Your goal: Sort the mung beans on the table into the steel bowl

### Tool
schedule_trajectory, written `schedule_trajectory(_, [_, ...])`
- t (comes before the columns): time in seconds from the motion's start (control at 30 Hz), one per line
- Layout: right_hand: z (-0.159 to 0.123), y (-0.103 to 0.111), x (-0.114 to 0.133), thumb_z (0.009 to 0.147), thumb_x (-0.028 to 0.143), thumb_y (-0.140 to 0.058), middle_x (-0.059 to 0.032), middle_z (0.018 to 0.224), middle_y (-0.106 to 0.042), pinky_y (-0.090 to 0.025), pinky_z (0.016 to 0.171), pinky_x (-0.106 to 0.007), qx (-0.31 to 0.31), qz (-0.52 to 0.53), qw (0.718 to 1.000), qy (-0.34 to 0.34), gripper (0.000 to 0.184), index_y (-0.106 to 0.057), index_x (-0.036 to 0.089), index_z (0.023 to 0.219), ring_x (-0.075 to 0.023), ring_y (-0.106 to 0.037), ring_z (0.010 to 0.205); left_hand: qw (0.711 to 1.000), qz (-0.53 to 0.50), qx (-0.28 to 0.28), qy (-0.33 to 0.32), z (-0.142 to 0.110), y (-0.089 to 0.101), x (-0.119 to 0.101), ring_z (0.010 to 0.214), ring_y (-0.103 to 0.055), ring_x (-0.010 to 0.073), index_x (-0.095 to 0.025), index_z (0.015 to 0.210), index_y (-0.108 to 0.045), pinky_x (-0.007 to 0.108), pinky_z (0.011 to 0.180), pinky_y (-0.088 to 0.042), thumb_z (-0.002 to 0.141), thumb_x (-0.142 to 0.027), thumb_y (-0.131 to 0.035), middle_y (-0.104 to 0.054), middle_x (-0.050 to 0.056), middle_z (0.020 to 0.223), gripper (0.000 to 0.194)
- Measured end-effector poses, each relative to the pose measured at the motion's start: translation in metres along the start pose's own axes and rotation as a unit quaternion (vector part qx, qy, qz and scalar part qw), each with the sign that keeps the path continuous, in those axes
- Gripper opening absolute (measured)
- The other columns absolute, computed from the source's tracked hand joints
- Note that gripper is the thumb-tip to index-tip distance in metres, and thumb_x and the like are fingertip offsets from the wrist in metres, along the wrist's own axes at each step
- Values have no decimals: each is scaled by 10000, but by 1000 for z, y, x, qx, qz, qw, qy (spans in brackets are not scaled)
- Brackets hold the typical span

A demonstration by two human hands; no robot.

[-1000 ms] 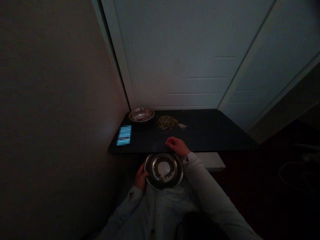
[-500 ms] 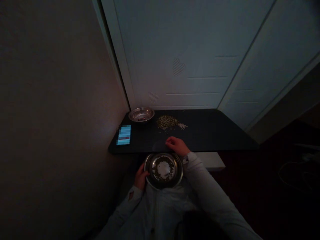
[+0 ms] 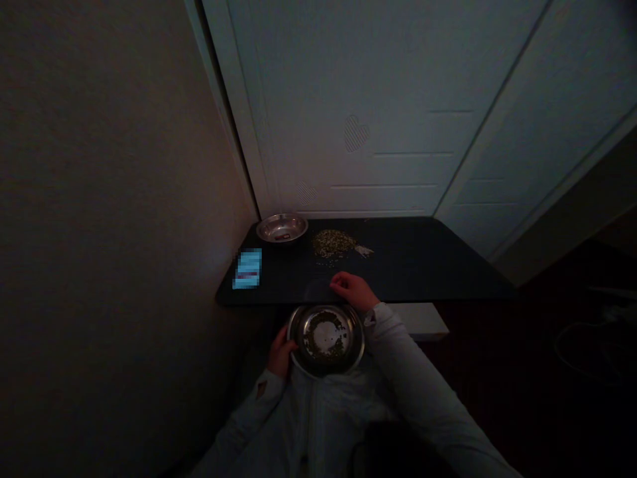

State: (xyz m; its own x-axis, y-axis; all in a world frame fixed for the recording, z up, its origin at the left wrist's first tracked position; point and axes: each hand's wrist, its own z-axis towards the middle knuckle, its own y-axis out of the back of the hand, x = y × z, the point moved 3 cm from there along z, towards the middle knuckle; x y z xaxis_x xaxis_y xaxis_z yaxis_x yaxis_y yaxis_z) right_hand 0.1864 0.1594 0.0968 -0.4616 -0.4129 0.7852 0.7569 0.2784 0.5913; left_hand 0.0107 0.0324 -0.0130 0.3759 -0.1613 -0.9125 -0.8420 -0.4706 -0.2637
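Observation:
My left hand [image 3: 280, 354] grips the left rim of a shiny metal bowl [image 3: 357, 345], its thumb over the edge. The bowl is just below the table's near edge, against my body. A ring of small dark green grains [image 3: 312, 345] lies around its bottom, with bare metal in the middle. My right hand [image 3: 354, 290] rests at the table's near edge, above the bowl's upper right rim. Its fingers are curled together; whatever they may hold is too small to make out. Beyond it on the table is a pile of mixed greenish and pale grains [image 3: 332, 243].
A second metal bowl [image 3: 269, 232] stands at the back left of the dark table [image 3: 423, 265]. A blurred bluish rectangle [image 3: 247, 269] lies at the left edge. Small pale pieces [image 3: 364, 251] sit right of the pile. A white box-like object [image 3: 418, 320] shows below the table.
Both hands and the bowl stay nearly where they were. Inside the held bowl, the pale area in the middle looks less bright, and the green grains show more clearly.

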Motion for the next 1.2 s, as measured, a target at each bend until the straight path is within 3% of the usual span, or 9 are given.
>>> schedule_trajectory(0.43, [1, 0, -1, 692, 333, -479, 20, 640, -543, -359, 559, -206, 3, 12, 1000, 0, 182, -534, 175, 764, -83, -481, 586, 1000, -13, 18, 10, 4, 1, 5, 768, -551, 178, -179, 961, -578, 297, 717, -398, 451, -94, -527, -636, 0, 785, 519])
schedule_trajectory(0.8, [0, 1, 1, 690, 341, -480, 21, 632, -539, -356, 553, -206, 2, 5, 1000, -6, 189, -535, 175, 764, -82, -479, 577, 1000, -18, 1, 13, 0, -1, 1, 789, -546, 181, -170, 941, -575, 301, 728, -393, 447, -95, -508, -631, 1, 802, 504])
schedule_trajectory(1.2, [0, 1, 1, 693, 338, -480, 18, 649, -549, -358, 562, -207, 1, 0, 1000, -4, 190, -539, 175, 771, -82, -484, 591, 1000, -4, 28, 11, 3, 0, 5, 805, -543, 197, -174, 963, -566, 313, 715, -398, 450, -115, -501, -631, 9, 820, 521])
